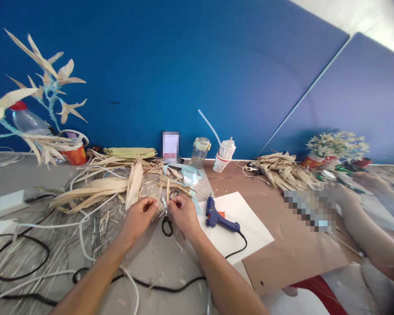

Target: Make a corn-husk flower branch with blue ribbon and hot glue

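Observation:
My left hand [143,215] pinches a thin piece of dried husk, which rises from its fingertips. Close to its right, my right hand [184,211] is closed on another narrow husk strip [168,190] that points upward. Between the two hands lie scissors [167,225] with dark handles, partly hidden by the fingers. A wide dried husk [135,181] stands just behind my left hand. To the right of my right hand, a blue glue gun [219,215] rests on white paper [249,227].
Husk flowers [54,83] rise at the left. Cables [82,232] cross the table. Along the blue partition stand a phone [170,146], a glass jar [199,152] and a paper cup [220,162]. At the right, another person's arm [364,227] reaches in beside a husk pile [282,170].

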`<state>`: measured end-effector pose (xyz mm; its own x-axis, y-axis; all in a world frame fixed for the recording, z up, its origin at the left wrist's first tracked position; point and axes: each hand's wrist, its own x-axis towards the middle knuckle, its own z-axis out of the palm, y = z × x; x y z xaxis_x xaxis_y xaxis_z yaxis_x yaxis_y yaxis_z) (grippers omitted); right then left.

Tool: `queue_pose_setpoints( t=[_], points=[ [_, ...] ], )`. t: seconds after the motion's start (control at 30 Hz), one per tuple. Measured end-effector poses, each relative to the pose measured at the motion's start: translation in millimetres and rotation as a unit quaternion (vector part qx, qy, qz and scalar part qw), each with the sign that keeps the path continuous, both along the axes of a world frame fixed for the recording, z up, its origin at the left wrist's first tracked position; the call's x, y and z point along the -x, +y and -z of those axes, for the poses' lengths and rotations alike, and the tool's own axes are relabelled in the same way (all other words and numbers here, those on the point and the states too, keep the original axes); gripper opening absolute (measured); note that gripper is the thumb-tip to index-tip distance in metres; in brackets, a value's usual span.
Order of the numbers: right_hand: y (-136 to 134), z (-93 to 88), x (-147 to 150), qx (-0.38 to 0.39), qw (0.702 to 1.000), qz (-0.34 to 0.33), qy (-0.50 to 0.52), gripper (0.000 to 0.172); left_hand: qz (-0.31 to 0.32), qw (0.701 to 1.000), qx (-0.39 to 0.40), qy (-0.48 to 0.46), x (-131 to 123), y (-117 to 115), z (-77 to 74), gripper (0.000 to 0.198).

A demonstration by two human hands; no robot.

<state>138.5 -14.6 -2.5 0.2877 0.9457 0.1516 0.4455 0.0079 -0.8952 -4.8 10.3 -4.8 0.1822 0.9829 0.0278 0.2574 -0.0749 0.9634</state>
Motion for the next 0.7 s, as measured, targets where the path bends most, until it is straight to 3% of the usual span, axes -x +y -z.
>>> queue_pose_setpoints(
  t=[0.43,0.7],
  points=[
    [-4,0.2,-1,0.018,0.997,0.004,-0.081,0.023,0.003,0.997,-0.037,0.066,-2,-5,-4.5,0.018],
    [-2,-4.4,3,-0.042,0.997,-0.032,0.063,0.006,0.051,0.992,-0.072,0.091,-3,-7,5.4,0.016]
  ],
)
